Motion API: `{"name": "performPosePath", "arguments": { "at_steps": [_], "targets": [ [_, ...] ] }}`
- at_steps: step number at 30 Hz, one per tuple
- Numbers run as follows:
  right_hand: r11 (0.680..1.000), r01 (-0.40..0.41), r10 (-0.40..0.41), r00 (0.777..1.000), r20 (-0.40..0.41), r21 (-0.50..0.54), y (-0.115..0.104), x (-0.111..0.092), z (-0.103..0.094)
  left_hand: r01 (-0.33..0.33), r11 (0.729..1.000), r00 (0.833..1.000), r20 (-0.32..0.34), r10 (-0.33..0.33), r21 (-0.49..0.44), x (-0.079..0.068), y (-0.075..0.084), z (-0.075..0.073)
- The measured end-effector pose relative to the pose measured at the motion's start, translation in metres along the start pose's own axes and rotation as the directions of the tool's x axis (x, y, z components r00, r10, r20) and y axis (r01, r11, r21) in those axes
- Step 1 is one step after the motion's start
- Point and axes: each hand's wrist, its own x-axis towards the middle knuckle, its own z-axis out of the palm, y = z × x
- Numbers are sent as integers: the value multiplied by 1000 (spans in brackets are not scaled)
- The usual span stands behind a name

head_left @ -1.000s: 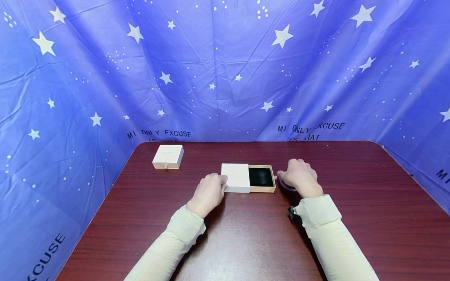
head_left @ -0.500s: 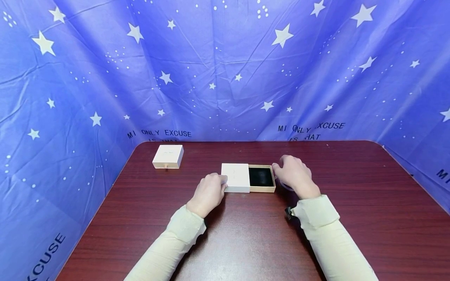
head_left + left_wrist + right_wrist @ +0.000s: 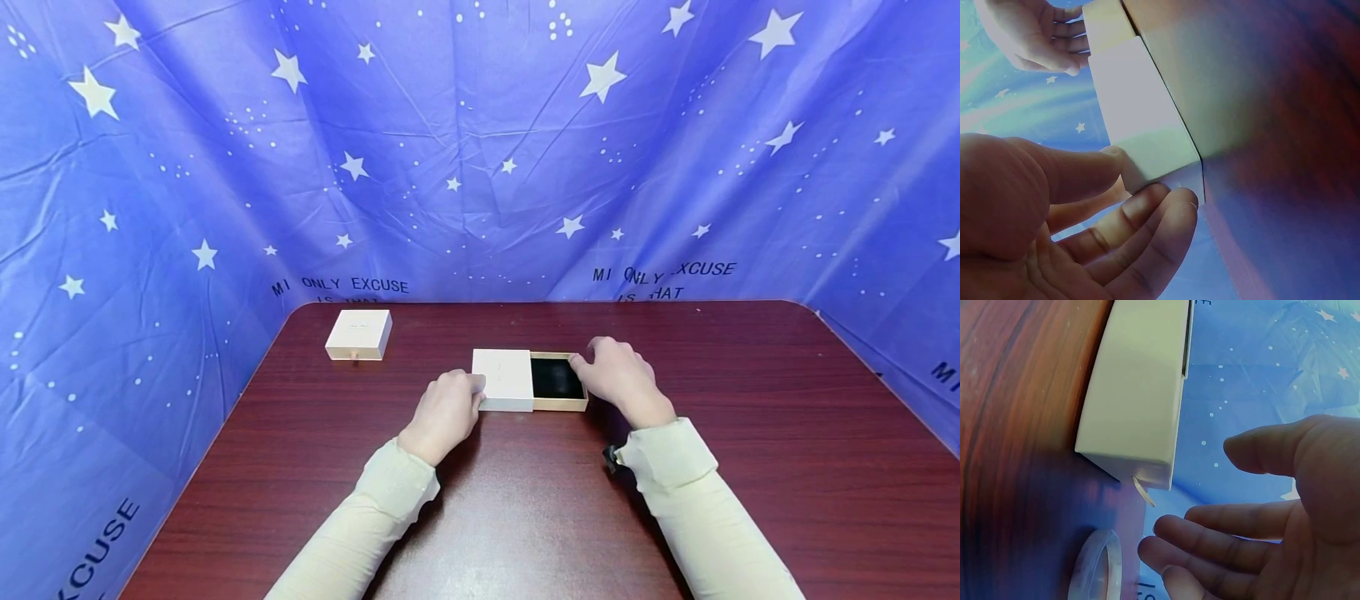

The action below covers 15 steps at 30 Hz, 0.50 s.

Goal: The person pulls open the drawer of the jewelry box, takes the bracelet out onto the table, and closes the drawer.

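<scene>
A white drawer box point(image 3: 502, 379) lies in the middle of the table, its drawer point(image 3: 558, 405) partly slid out to the right. Black lining point(image 3: 555, 379) shows inside the drawer. My left hand point(image 3: 444, 412) holds the sleeve's left end, thumb on top and fingers against the end, as the left wrist view shows. My right hand point(image 3: 621, 379) hovers by the drawer's outer end, fingers loosely bent with nothing between them. In the right wrist view a ribbon pull tab point(image 3: 1143, 491) sticks out from the drawer, and a pale translucent bangle point(image 3: 1094, 565) lies on the table near the fingertips.
A second white box point(image 3: 360, 332) with a small pull tab, pushed shut, sits at the back left of the dark red wooden table point(image 3: 495, 517). Behind the table hangs a blue curtain point(image 3: 450, 125) with white stars.
My right hand has moved left, away from above the bangle and toward the drawer's outer end. The left hand and both boxes have stayed in place.
</scene>
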Motion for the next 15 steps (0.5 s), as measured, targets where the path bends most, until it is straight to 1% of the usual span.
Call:
{"name": "performPosePath", "arguments": {
  "at_steps": [11,15],
  "targets": [
    [1000,7,-7,1000,-8,-2,-2,1,4,4,1000,1000,1,-4,-2,0,0,0],
    [999,30,-29,999,-28,14,-4,0,5,7,1000,1000,5,-7,-6,0,0,0]
  ]
}}
